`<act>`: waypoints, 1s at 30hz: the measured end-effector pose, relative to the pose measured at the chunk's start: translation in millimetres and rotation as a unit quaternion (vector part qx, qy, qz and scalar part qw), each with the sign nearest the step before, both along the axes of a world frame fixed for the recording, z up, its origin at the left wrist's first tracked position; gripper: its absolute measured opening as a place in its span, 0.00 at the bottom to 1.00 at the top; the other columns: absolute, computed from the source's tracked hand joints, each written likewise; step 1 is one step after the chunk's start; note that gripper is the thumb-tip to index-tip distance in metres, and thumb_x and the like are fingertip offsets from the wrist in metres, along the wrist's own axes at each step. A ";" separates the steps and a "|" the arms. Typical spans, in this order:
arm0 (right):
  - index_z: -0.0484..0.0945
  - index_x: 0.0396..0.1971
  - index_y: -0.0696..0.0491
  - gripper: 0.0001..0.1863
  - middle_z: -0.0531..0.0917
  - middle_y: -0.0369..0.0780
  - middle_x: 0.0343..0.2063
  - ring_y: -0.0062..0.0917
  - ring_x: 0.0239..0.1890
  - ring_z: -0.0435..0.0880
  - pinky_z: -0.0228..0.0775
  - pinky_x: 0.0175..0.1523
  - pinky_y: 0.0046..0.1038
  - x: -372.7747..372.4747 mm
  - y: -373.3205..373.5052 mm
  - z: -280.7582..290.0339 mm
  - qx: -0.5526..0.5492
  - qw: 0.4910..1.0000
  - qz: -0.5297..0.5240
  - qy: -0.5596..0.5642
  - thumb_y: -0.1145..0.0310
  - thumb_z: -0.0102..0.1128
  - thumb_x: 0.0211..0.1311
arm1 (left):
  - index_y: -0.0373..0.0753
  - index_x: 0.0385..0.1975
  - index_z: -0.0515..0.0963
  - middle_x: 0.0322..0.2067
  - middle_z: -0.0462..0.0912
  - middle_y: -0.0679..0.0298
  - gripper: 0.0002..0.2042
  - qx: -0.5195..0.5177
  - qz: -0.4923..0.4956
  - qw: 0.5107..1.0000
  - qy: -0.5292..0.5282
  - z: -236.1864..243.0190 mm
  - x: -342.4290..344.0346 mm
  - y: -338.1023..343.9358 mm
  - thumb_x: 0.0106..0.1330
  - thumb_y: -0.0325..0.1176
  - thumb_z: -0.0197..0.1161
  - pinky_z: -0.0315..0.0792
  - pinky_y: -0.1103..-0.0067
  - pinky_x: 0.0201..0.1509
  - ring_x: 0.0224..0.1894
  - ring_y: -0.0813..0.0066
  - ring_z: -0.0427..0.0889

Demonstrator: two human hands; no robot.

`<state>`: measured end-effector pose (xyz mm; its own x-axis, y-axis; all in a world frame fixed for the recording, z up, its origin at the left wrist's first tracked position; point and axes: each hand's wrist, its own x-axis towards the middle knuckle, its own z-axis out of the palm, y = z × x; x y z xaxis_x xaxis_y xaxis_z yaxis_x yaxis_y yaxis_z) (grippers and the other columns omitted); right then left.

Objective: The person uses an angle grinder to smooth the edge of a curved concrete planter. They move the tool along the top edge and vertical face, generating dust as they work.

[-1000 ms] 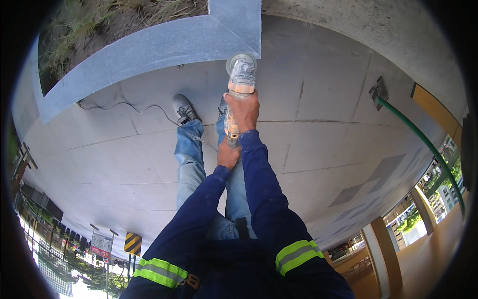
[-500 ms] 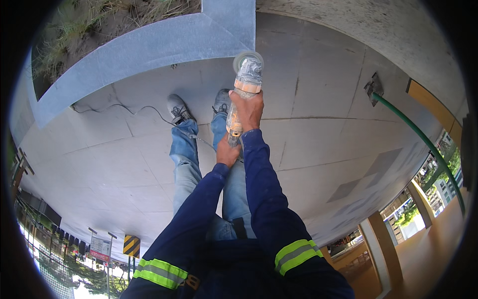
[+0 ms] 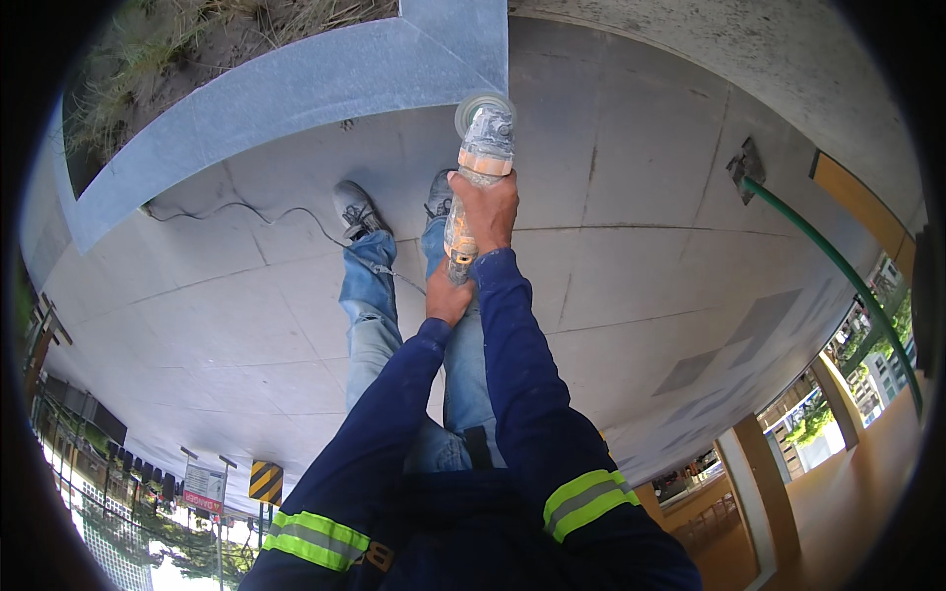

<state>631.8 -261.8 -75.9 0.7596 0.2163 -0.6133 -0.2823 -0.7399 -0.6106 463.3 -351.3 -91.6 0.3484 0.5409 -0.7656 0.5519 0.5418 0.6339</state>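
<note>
A dusty orange and grey angle grinder (image 3: 485, 158) is held out in front of me with both hands. Its round disc (image 3: 484, 99) looks blurred and lies at the corner of the light grey curb (image 3: 296, 91); whether it touches the surface I cannot tell. My right hand (image 3: 490, 209) wraps round the body just behind the grinder's head. Lower down, my left hand (image 3: 448, 295) is closed round the rear handle end. A thin power cord (image 3: 305, 216) runs from beside my left hand past my shoes to the left.
Beyond the curb lies a bed of soil and dry grass (image 3: 246, 44). Grey paving slabs (image 3: 631, 266) spread around my shoes (image 3: 357, 209). At the right stands a green pole (image 3: 838, 251) on a metal base plate. A striped sign (image 3: 265, 483) is behind at lower left.
The grinder's head and disc have shifted slightly left and up along the curb corner, both hands moving with it. My grip is unchanged.
</note>
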 end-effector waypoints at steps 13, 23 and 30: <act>0.78 0.51 0.62 0.34 0.89 0.50 0.44 0.41 0.45 0.91 0.82 0.53 0.38 -8.6 8.1 7.5 -0.035 0.999 0.012 -0.001 0.60 0.82 0.48 | 0.33 0.54 0.80 0.48 0.88 0.41 0.22 -0.020 0.003 1.000 0.000 -3.3 -10.8 0.5 0.57 0.25 0.65 0.77 0.62 0.59 0.54 0.40 0.85; 0.78 0.50 0.63 0.34 0.89 0.50 0.43 0.41 0.44 0.91 0.82 0.52 0.39 -6.0 18.6 4.8 -0.019 0.999 0.035 -0.005 0.59 0.83 0.47 | 0.32 0.57 0.78 0.48 0.88 0.42 0.24 -0.006 0.012 1.000 -0.001 -9.4 -4.8 1.9 0.57 0.27 0.65 0.77 0.62 0.59 0.54 0.41 0.86; 0.77 0.50 0.62 0.35 0.89 0.51 0.43 0.44 0.45 0.91 0.81 0.54 0.41 -17.6 9.3 3.3 -0.023 1.000 0.007 -0.005 0.57 0.83 0.46 | 0.33 0.58 0.78 0.48 0.88 0.42 0.25 -0.003 -0.019 1.000 -0.004 -4.1 -21.9 5.6 0.57 0.27 0.66 0.78 0.63 0.60 0.54 0.43 0.87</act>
<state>614.2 -252.5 -72.7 0.7631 0.1986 -0.6150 -0.2662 -0.7705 -0.5792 441.4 -345.7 -95.7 0.3746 0.5228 -0.7657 0.5678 0.5236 0.6352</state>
